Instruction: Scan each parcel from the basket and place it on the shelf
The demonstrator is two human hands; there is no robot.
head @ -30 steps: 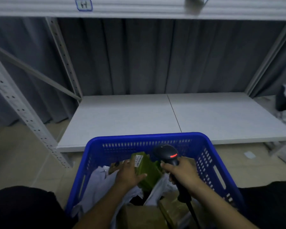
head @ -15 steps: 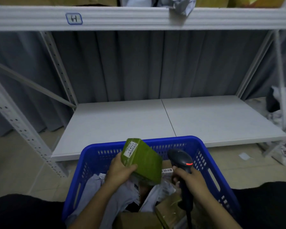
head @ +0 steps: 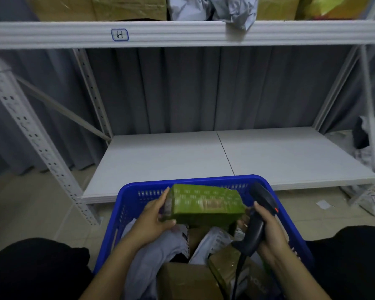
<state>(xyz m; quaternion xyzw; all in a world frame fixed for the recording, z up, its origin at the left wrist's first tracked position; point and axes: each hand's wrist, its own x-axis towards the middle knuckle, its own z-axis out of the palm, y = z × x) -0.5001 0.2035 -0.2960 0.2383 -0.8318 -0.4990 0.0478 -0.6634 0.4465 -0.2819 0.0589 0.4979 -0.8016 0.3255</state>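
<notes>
Holding the green parcel [head: 206,204] by its left end, the left hand [head: 154,217] has thumb and fingers curled round that end, so the box hangs level just above the blue basket [head: 182,182], clear of the grey mailer bags [head: 152,252] and the cardboard box [head: 186,280] below. The right hand [head: 268,230] is wrapped tight round the grip of the black barcode scanner [head: 260,198], right beside the parcel's other end; whether they touch is hard to tell.

The scan looks like the step in hand, and that is where trouble could start. No readable label faces the scanner — the pale patch on the end face sits partly under the left fingers and is blurred — so the reader may catch nothing, or pick up a label on one of the bags underneath instead. A one-ended grip leaves the far end unsupported — a turn of the wrist to show the code could let the box tip back into the basket. The scanner's cord trails down among the parcels and may snag. The white lower shelf [head: 160,161] lies just beyond the basket; reaching for it before the scan registers would mean an unlogged parcel.
</notes>
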